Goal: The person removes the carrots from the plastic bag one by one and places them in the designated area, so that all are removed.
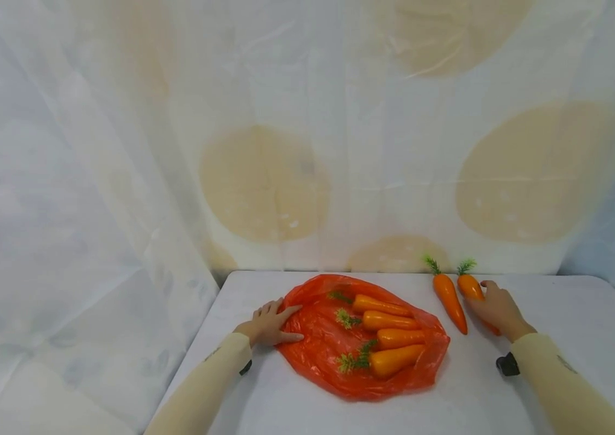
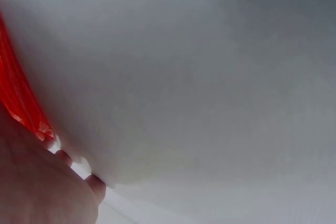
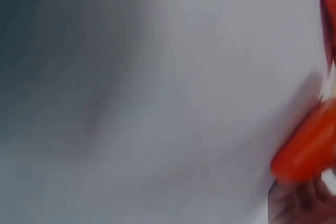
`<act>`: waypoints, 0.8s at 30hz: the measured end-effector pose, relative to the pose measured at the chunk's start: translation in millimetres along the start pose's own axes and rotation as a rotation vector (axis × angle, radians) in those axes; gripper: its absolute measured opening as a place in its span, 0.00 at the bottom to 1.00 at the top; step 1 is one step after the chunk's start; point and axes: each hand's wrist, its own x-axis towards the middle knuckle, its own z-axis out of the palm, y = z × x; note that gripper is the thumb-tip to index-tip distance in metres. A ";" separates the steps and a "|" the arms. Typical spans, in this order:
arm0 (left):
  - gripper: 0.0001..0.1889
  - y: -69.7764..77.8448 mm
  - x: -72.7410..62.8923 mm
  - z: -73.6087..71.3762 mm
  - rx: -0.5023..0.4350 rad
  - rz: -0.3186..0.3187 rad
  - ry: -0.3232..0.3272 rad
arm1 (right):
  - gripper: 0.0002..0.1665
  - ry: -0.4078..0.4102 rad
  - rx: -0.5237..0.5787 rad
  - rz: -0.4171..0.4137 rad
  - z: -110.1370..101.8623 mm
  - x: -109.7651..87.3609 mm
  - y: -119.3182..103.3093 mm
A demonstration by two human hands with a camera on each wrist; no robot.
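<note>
A red plastic bag (image 1: 318, 356) lies spread on the table, with several orange carrots (image 1: 389, 320) with green tops lying on it side by side. My left hand (image 1: 270, 323) rests on the bag's left edge, thumb and fingers spread; in the left wrist view, the left hand (image 2: 42, 182) shows beside a strip of red bag (image 2: 18, 85). To the right of the bag, my right hand (image 1: 495, 308) grips a carrot (image 1: 469, 286), covering its middle. The right wrist view catches this carrot (image 3: 307, 148) with curled fingers (image 3: 299, 200) against it.
Another carrot (image 1: 450, 302) lies on the white table (image 1: 394, 417) between the bag and my right hand. Behind the table hangs a pale curtain (image 1: 373, 199) with large tan circles. White sheeting (image 1: 68, 241) stands along the left side.
</note>
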 end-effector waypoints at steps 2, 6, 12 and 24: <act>0.43 0.8 0.0 0.6 -0.002 -0.003 -0.001 | 0.59 -0.037 -0.021 -0.048 -3.5 1.2 5.9; 0.43 2.1 -0.6 -0.7 -0.011 -0.007 0.002 | 0.65 -0.109 -0.063 -0.109 -9.1 2.8 15.7; 0.43 1.0 0.3 -1.1 -0.005 -0.008 0.004 | 0.65 -0.122 -0.073 -0.126 -8.5 6.7 20.5; 0.43 1.5 -1.0 -0.5 0.005 0.007 0.004 | 0.67 -0.109 -0.103 -0.122 -3.5 8.9 17.4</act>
